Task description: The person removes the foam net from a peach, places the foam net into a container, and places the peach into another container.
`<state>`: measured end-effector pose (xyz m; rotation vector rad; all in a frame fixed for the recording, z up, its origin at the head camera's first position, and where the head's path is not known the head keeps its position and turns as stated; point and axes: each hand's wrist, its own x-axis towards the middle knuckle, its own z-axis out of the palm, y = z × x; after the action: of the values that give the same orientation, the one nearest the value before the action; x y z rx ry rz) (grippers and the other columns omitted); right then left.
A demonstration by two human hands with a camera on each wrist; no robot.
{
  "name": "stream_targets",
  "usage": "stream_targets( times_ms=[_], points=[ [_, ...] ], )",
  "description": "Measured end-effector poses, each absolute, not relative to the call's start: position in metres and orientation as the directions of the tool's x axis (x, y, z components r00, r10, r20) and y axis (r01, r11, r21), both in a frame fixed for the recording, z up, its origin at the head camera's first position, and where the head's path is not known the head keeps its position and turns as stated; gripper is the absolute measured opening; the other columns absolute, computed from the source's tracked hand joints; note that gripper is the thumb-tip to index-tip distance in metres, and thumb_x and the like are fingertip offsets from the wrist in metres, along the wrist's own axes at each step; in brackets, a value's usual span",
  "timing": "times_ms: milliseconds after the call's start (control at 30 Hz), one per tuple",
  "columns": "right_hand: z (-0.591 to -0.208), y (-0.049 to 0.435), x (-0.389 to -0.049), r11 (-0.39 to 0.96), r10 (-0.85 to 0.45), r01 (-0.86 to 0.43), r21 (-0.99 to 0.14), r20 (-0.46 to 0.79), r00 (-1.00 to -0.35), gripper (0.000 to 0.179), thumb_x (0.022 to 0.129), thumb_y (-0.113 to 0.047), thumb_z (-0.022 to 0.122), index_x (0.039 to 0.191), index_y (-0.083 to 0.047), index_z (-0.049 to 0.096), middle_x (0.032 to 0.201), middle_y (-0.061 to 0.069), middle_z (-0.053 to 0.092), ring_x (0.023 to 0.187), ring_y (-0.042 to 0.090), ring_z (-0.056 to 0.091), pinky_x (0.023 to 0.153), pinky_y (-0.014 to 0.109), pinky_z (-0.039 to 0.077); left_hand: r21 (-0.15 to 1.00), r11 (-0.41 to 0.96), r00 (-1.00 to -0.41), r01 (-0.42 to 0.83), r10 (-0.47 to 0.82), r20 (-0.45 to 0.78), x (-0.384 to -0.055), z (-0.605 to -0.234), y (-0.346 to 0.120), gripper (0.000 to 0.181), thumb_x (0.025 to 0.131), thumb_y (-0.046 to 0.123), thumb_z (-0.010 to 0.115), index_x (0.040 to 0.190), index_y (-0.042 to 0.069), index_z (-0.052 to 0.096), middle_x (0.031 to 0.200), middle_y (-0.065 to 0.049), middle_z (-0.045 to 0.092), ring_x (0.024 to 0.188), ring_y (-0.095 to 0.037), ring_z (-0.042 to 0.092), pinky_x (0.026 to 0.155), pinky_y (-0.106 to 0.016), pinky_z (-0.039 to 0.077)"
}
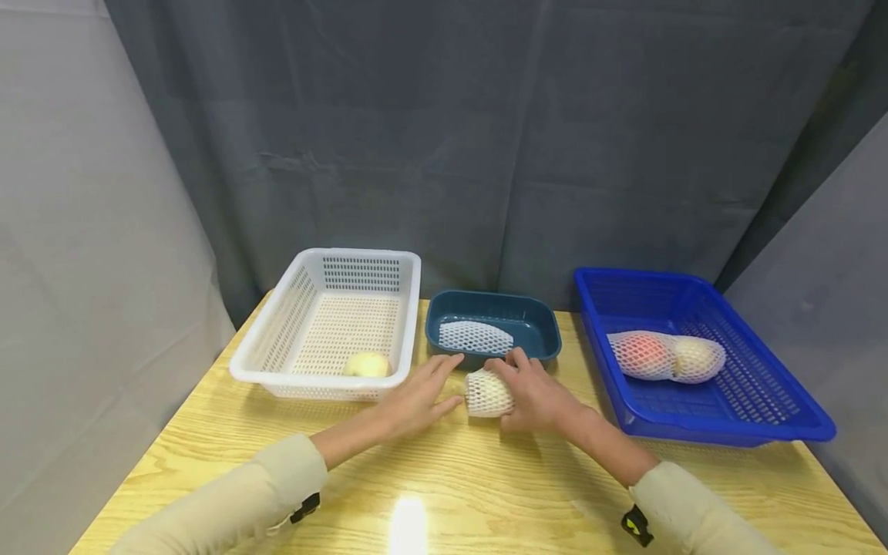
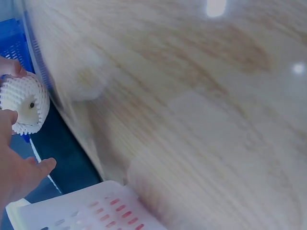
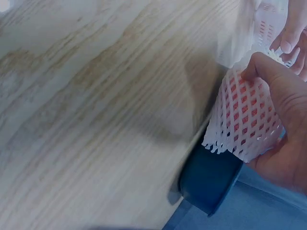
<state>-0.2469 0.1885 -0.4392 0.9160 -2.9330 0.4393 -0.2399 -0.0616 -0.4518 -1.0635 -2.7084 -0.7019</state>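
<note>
My right hand (image 1: pixel 537 393) grips an apple in a white foam net sleeve (image 1: pixel 489 394) just in front of the small teal tray. Red skin shows through the mesh of the netted apple (image 3: pixel 247 112) in the right wrist view. From the left wrist camera, its pale end with a dark spot faces out of the sleeve's opening. My left hand (image 1: pixel 416 401) is beside it on the left, fingers extended, thumb reaching toward the sleeve. A flat foam net sleeve (image 1: pixel 475 337) lies inside the teal tray (image 1: pixel 534 308).
At the left stands a white basket (image 1: pixel 250 368) with a pale yellow fruit (image 1: pixel 368 364) in its near corner. A blue basket (image 1: pixel 728 428) on the right holds two fruits in foam nets (image 1: pixel 641 354). Behind the wooden table (image 1: pixel 444 478) hangs a dark grey curtain (image 1: pixel 416 139).
</note>
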Motion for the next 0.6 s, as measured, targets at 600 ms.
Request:
stream_targets(
  times_ms=[600],
  points=[
    [-0.408, 0.196, -0.246, 0.764, -0.569, -0.619, -0.184, 0.262, -0.78, 0.081, 0.06, -0.023, 0.085, 0.133, -0.017, 0.051, 0.113, 0.013, 0.045, 0.081, 0.027, 0.047, 0.061, 0.031, 0.047, 0.399, 0.609, -0.728, 0.685, 0.598, 0.335, -0.239, -0.427, -0.048, 0.059, 0.098, 0.024, 0.066, 0.147, 0.003, 0.041, 0.142, -0.014, 0.048, 0.131, -0.027, 0.048, 0.108, -0.036, 0.04]
  ],
)
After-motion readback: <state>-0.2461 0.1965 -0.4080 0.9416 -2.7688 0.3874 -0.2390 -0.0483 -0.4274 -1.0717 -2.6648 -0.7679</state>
